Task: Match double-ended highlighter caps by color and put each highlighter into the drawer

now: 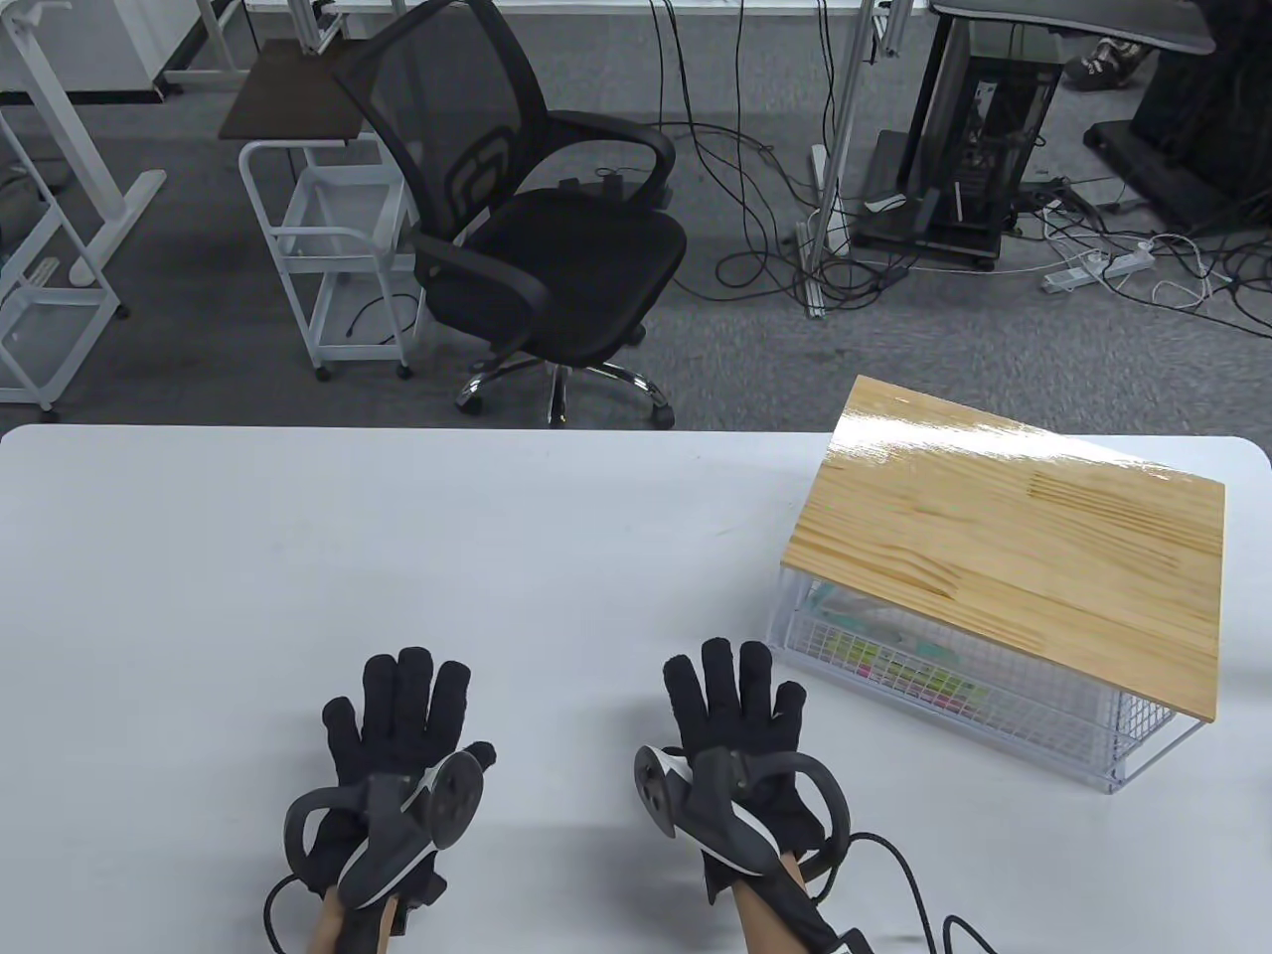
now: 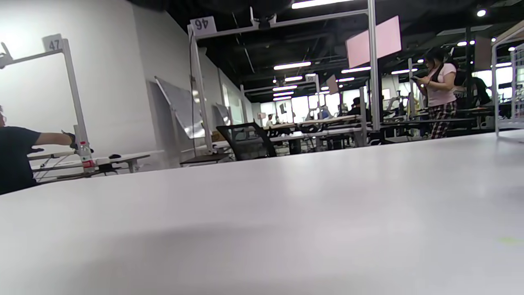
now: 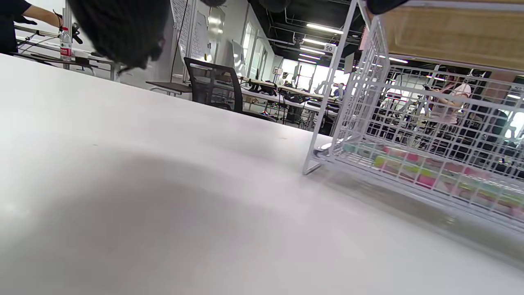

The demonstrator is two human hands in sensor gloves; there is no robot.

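Observation:
Both gloved hands lie flat on the white table (image 1: pixel 298 556), fingers straight and holding nothing. My left hand (image 1: pixel 402 711) is at the lower left, my right hand (image 1: pixel 730 696) at the lower middle, just left of the white wire drawer (image 1: pixel 994 696). The drawer sits under a wooden top (image 1: pixel 1014 542) and is pushed in. Inside it lie several highlighters (image 1: pixel 894 671) with pink, green and yellow parts; they show through the mesh as highlighters (image 3: pixel 425 172) in the right wrist view. A dark fingertip (image 3: pixel 118 28) of my right hand hangs in at the top of that view.
A black office chair (image 1: pixel 537 238) stands beyond the table's far edge, with a white trolley (image 1: pixel 328 268) beside it. Cables and a power strip (image 1: pixel 1093 268) lie on the floor at the back right. In the left wrist view a person (image 2: pixel 440 92) stands far off.

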